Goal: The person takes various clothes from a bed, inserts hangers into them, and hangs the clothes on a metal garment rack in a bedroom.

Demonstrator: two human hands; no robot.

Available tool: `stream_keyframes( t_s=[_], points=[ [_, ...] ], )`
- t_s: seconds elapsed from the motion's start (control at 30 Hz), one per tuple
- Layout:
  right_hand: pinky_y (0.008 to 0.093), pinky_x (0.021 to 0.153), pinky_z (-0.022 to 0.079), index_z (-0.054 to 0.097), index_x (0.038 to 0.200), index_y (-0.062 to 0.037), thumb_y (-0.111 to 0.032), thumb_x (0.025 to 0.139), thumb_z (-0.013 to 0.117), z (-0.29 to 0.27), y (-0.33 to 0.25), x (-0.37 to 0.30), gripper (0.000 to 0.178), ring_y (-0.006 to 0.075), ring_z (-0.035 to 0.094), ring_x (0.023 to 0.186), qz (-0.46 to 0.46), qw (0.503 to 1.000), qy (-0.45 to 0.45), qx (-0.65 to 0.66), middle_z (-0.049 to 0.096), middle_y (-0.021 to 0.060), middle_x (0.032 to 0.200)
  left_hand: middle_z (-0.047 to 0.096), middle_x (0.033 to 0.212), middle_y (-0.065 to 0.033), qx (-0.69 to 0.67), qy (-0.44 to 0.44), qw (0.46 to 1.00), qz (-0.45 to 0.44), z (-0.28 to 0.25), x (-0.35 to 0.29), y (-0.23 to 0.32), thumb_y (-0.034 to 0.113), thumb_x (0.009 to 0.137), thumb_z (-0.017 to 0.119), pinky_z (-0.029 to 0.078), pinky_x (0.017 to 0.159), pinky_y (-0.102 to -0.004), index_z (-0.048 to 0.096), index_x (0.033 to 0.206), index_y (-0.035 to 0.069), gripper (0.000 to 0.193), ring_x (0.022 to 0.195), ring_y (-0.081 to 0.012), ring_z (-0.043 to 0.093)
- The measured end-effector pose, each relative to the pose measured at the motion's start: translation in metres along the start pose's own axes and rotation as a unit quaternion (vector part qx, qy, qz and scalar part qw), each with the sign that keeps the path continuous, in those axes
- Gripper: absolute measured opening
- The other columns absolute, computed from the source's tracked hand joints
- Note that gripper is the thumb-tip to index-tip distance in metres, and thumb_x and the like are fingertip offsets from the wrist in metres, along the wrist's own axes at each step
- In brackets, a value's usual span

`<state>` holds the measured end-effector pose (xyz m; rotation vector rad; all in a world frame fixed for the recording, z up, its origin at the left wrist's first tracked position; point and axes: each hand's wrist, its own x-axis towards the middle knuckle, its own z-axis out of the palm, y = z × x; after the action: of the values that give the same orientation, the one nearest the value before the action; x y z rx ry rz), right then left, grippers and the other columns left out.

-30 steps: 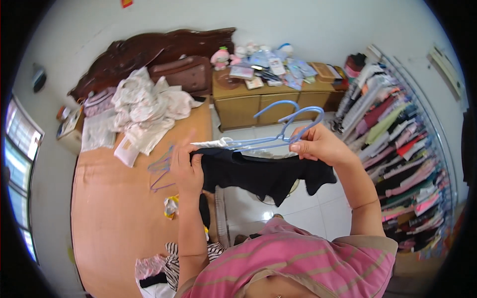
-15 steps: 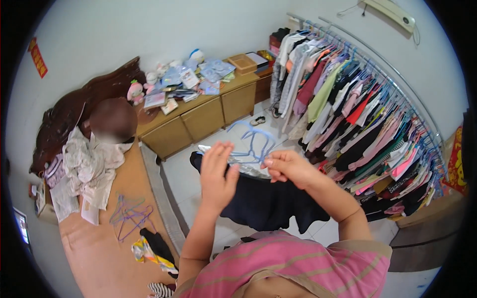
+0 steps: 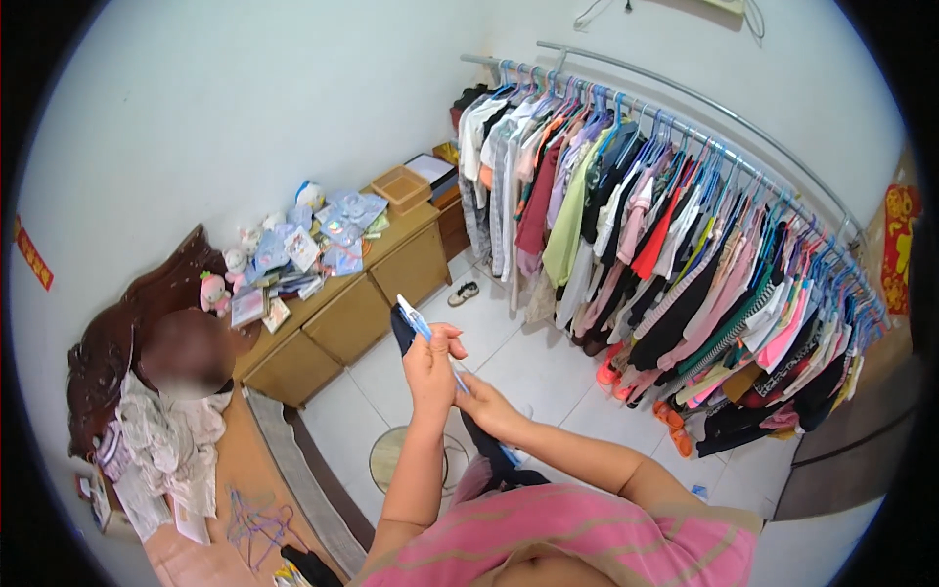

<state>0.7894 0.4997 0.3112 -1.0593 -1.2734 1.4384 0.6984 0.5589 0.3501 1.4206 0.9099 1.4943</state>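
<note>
Near the middle, my left hand (image 3: 430,372) is closed around a blue hanger (image 3: 422,327), whose upper part sticks out above the thumb. Just below and to its right, my right hand (image 3: 489,406) is also closed, its fingertips pinching the hanger's lower part. A dark garment (image 3: 401,335) with a whitish inner edge shows beside my left hand. More dark cloth (image 3: 485,445) hangs under my right hand, against my pink striped top. My hands and forearms hide most of the garment and the hanger's shape.
Right: a metal rack (image 3: 626,96) packed with hanging clothes, orange shoes (image 3: 671,416) below. Back left: a wooden cabinet (image 3: 342,328) with plush toys and packets. Lower left: a bed (image 3: 264,430) with crumpled clothes (image 3: 171,440) and loose hangers (image 3: 256,528). A round stool (image 3: 396,460) stands below my hands.
The view has swung right. My hands have come together, and the left has closed on the hanger. Hanger and dark garment, spread facing me before, are now seen nearly edge-on.
</note>
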Motion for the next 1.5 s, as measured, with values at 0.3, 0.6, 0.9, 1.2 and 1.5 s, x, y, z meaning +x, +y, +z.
stream_keyframes(
  t_s=[0.3,0.6,0.9,1.2,1.5],
  points=[
    [0.0295,0.086,0.04,0.042,0.117,0.0004,-0.017,0.094,0.043,-0.064,0.031,0.114,0.029,0.014,0.05,0.096,0.003,1.0,0.003,0.029,0.054,0.0058,0.104,0.054,0.066,-0.0023,-0.049,-0.064,0.996,-0.048,0.038,0.107,-0.084,0.023,0.096,0.043,0.043,0.059,-0.0227,0.058,0.086,0.0,0.029,0.062,-0.0086,0.051],
    [0.0281,0.078,0.044,0.045,0.106,-0.0018,-0.008,0.092,0.045,-0.088,0.037,0.308,0.015,0.0138,0.054,0.086,0.011,0.994,-0.061,0.095,0.057,0.0055,0.089,0.064,0.074,-0.0051,-0.015,-0.105,0.992,-0.067,-0.001,0.278,-0.144,0.026,0.094,0.045,0.044,0.065,-0.0259,0.061,0.09,0.002,0.029,0.067,-0.011,0.055],
    [0.0294,0.083,0.044,0.047,0.107,0.0013,-0.003,0.09,0.046,-0.11,0.011,0.447,0.018,0.0149,0.055,0.095,-0.039,0.992,0.047,0.109,0.058,0.0068,0.101,0.058,0.103,-0.0113,0.147,-0.119,0.982,0.027,-0.028,0.394,-0.2,0.013,0.086,0.056,0.044,0.077,-0.0302,0.056,0.112,0.002,0.029,0.093,-0.0224,0.057],
    [0.0243,0.079,0.042,0.048,0.1,-0.0042,-0.016,0.092,0.051,-0.201,-0.034,0.593,0.015,0.0108,0.054,0.085,-0.059,0.991,0.048,0.114,0.059,0.0061,0.094,0.055,0.114,-0.0113,0.166,-0.074,0.983,0.009,-0.011,0.502,-0.22,0.007,0.08,0.06,0.042,0.088,-0.0318,0.053,0.119,0.005,0.04,0.103,-0.0236,0.054],
    [0.0303,0.07,0.049,0.045,0.098,-0.0062,-0.019,0.092,0.048,-0.306,-0.083,0.71,0.014,0.0202,0.062,0.077,-0.112,0.951,0.141,0.25,0.063,0.0141,0.086,0.052,0.124,-0.0153,0.162,-0.262,0.951,-0.018,0.047,0.634,-0.258,0.022,0.074,0.068,0.039,0.094,-0.0346,0.036,0.134,0.004,0.07,0.113,-0.0269,0.052]
  ],
)
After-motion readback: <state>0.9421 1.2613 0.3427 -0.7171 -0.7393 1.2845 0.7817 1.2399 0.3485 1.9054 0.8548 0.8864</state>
